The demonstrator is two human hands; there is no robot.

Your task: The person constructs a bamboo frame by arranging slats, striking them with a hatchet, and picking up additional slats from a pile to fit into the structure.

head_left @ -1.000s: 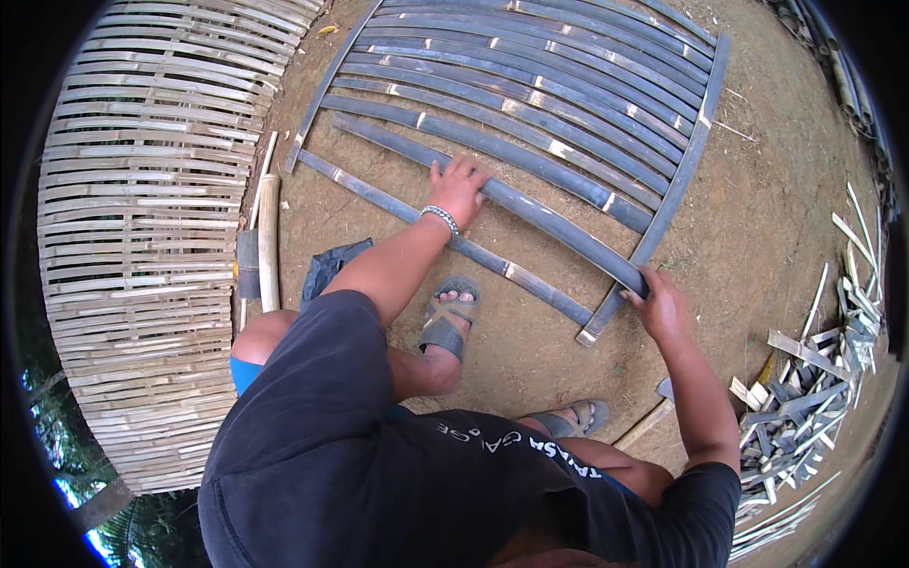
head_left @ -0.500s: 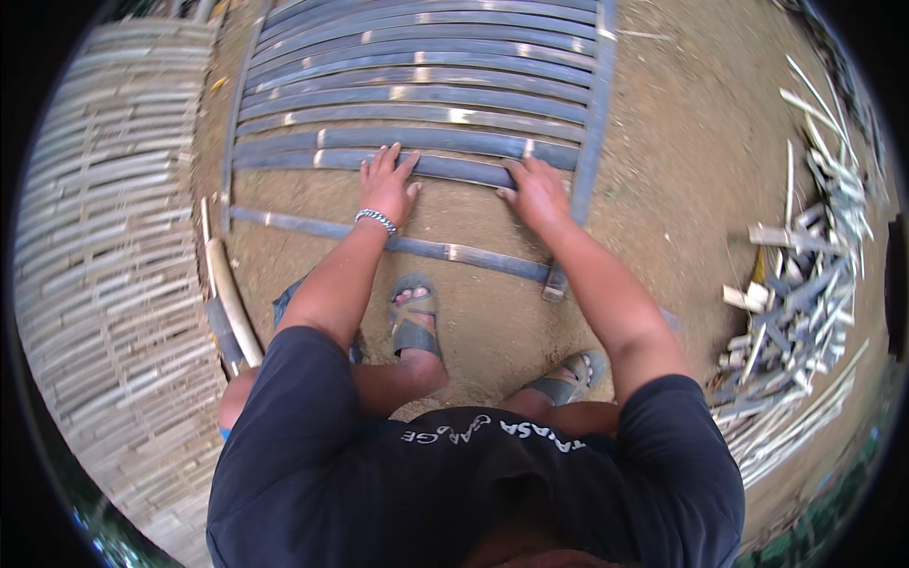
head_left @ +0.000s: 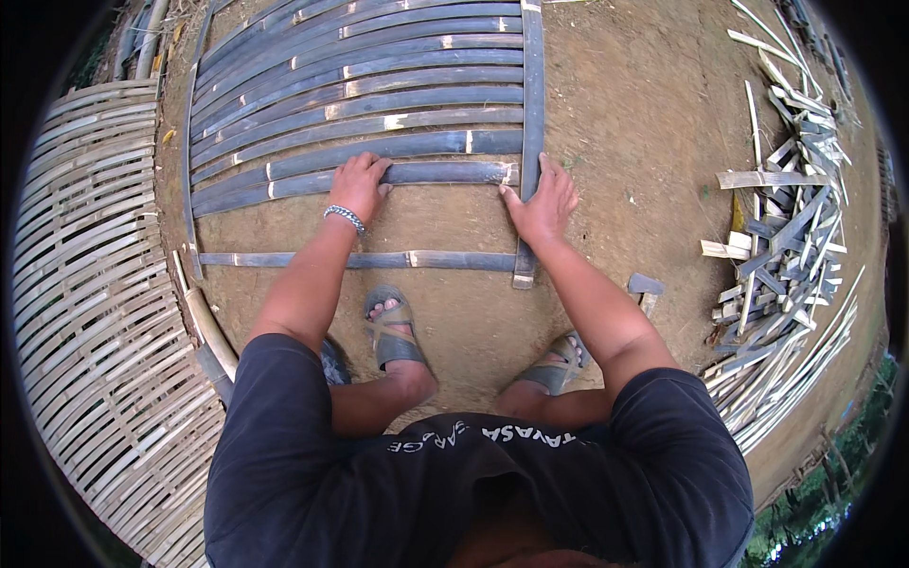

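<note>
A frame of split bamboo lies flat on the dirt, its dark slats running between two side rails. My left hand (head_left: 362,187) rests on the nearest slat (head_left: 431,173), fingers laid over it and thumb toward me. At that slat's right end, my right hand (head_left: 544,204) is spread, its thumb near the slat's tip and its fingers over the right side rail (head_left: 533,90). Closer to my feet, a single crosspiece (head_left: 365,260) spans the frame, with a gap of bare dirt between it and the nearest slat. Neither hand grips anything.
A woven bamboo panel (head_left: 104,284) lies along the left, with a bamboo pole (head_left: 210,331) beside it. On the right is a heap of bamboo offcuts (head_left: 795,227). A tool with a grey head (head_left: 646,283) lies beside my right forearm. My sandalled feet are behind the crosspiece.
My right hand has slid off the top of the nearest slat to its right end and the rail, its fingers now spread. My left hand stays on that slat. The whole view has turned slightly.
</note>
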